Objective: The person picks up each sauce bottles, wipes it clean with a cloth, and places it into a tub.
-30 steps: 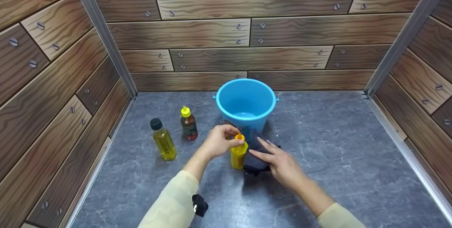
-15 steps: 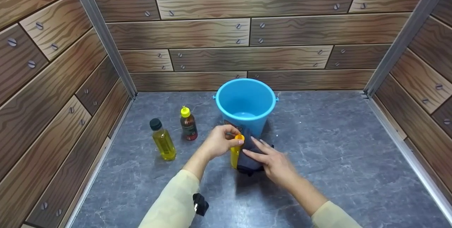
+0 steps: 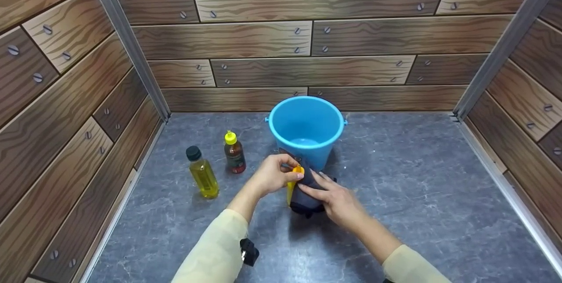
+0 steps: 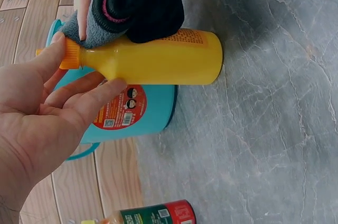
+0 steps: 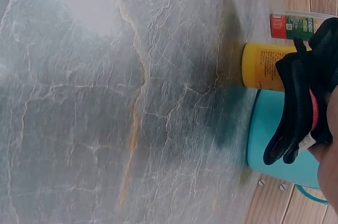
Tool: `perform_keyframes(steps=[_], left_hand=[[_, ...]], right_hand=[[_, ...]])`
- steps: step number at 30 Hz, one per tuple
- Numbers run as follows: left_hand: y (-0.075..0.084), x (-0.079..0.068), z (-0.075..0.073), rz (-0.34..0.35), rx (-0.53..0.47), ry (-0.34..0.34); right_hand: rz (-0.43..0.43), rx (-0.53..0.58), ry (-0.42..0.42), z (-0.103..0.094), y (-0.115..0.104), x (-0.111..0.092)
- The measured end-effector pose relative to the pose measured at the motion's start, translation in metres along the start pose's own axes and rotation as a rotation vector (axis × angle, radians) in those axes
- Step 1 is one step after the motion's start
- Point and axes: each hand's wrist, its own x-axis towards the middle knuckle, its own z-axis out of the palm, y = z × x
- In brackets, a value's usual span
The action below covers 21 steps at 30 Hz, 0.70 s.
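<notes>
By its orange cap (image 4: 71,56), my left hand (image 3: 273,174) pinches an upright yellow bottle (image 4: 153,64) between thumb and fingers. The bottle's base is on the grey tabletop. My right hand (image 3: 344,202) holds a bunched grey-and-black cloth (image 3: 306,198) with pink trim against the bottle's right side, its fingers stretched along the cloth. A white tag shows on the cloth in the right wrist view. From the head view, the cloth hides most of the bottle. How the right thumb lies is hidden.
Just behind the hands stands a light blue bucket (image 3: 307,129). To the left are a brown sauce bottle (image 3: 235,156) with a yellow cap and an oil bottle (image 3: 204,180) with a dark cap. Wood-patterned walls (image 3: 259,41) enclose the table on three sides.
My right hand has moved left with the cloth, which now covers more of the yellow bottle. The left hand stays at the cap.
</notes>
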Motion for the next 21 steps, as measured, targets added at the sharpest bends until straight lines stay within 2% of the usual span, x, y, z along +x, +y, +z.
perform_keyframes(steps=[13, 21], left_hand=[[0.000, 0.003, -0.001, -0.001, 0.007, -0.010], [0.000, 0.001, -0.002, -0.013, 0.024, -0.010]], right_hand=[[-0.067, -0.001, 0.087, 0.013, 0.006, 0.003], [-0.033, 0.038, 0.032, 0.016, 0.007, -0.003]])
